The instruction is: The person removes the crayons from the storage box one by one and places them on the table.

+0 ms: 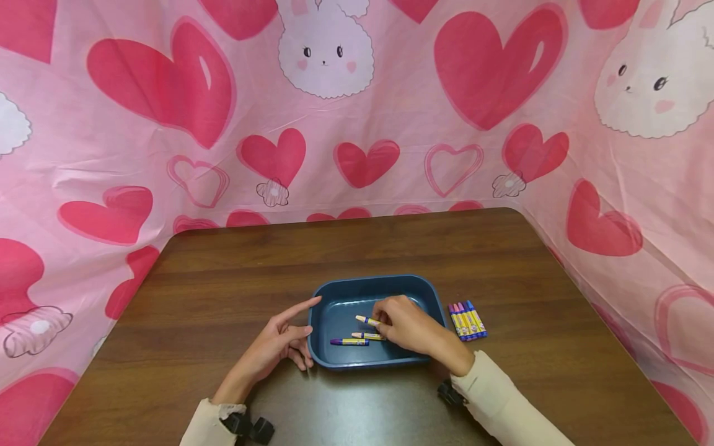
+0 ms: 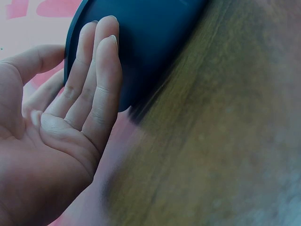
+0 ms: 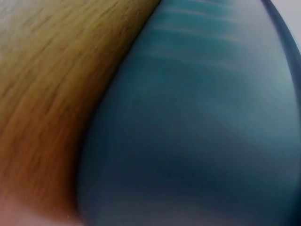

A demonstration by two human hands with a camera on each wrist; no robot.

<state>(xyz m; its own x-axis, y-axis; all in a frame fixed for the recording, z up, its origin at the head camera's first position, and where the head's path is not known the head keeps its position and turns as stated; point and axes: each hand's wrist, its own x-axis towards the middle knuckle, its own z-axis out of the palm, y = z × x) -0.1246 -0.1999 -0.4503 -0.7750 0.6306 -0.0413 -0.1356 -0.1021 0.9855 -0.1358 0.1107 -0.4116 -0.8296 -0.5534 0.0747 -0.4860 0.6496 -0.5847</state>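
Inside the blue tray point(image 1: 346, 291), my right hand point(image 1: 409, 325) pinches a crayon point(image 1: 367, 320) with a pale tip and a yellow wrapper. Below that hand lie a purple crayon point(image 1: 349, 342) and a peach-tipped crayon point(image 1: 365, 336), the latter partly covered by the fingers. At the tray's left end my left hand point(image 1: 279, 344) touches the rim, its index finger extended along it. The left wrist view has the straight fingers point(image 2: 106, 89) against the tray's outer wall point(image 2: 146, 37). Only the tray's side point(image 3: 188, 117) fills the right wrist view, without the hand.
Several crayons point(image 1: 467, 321) with yellow wrappers lie side by side to the right of the tray. Everything rests on a brown wooden table point(image 1: 223, 297). Pink cloth point(image 1: 401, 118) with hearts and rabbits hangs behind the table and along both sides.
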